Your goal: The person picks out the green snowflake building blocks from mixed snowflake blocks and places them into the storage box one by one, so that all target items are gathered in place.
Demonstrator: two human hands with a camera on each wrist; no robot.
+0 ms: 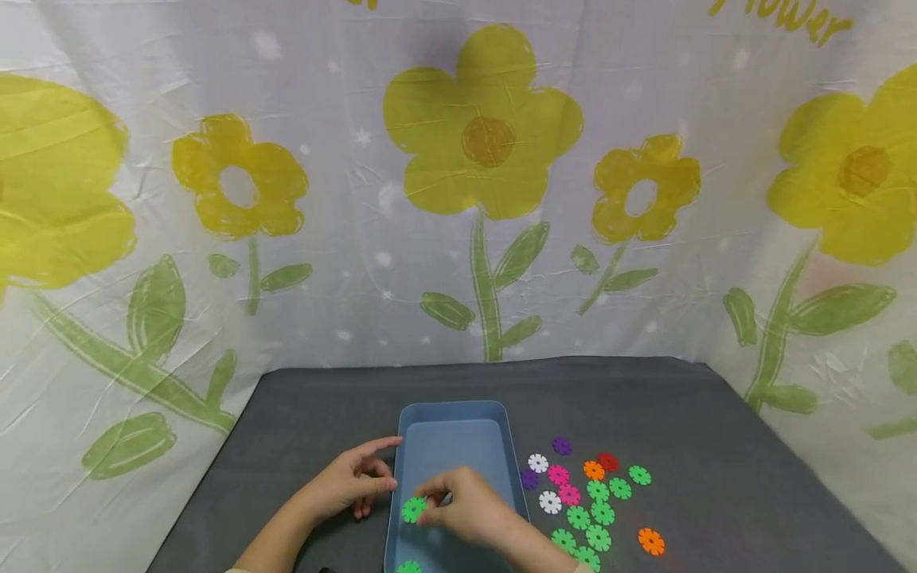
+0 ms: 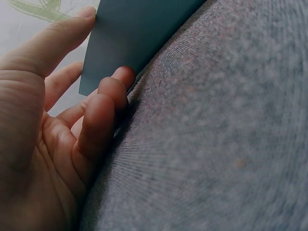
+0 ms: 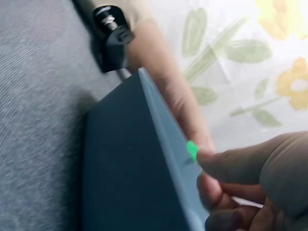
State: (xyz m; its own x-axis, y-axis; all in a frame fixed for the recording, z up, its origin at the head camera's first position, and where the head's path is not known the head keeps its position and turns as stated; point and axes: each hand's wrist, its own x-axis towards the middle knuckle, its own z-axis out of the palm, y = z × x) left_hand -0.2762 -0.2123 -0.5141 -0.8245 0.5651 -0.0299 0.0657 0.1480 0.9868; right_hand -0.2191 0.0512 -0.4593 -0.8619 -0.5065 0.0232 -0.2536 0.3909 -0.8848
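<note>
Over the blue tray, my right hand pinches a green notched disc between thumb and fingertips. The same disc shows as a bright green sliver beyond the tray's wall in the right wrist view. A second green disc lies in the tray near its front left corner. My left hand is at the tray's left side, its index fingertip and thumb tip right at the rim. In the left wrist view, its lower fingers are bent beside the tray's outer wall.
Right of the tray, loose notched discs lie on the grey cloth: several green ones, plus pink, white, purple, red and orange. A flower-printed curtain hangs behind the table.
</note>
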